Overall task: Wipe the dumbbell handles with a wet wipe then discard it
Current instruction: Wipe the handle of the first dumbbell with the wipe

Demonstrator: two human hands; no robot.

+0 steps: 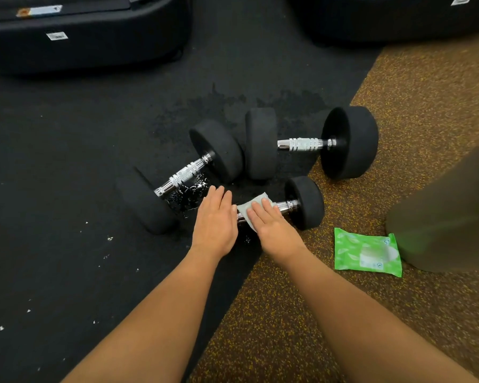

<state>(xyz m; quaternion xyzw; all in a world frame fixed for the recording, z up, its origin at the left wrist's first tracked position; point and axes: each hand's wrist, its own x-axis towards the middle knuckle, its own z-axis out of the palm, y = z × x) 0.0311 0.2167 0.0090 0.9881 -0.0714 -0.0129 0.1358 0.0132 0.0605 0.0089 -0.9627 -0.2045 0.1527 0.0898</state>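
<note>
Your right hand [271, 226] presses a pale wet wipe [250, 210] flat onto the chrome handle [287, 207] of a black dumbbell [306, 203]; your left hand [215, 221] lies open alongside, empty. A green wipe packet [367, 252] lies nearby.

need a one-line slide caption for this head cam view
Right hand presses a wet wipe onto the nearest dumbbell's handle, left hand flat beside it.

Right hand [271, 226] pressing wet wipe [245, 210] on dumbbell handle [286, 207], left hand [215, 221] flat
</note>
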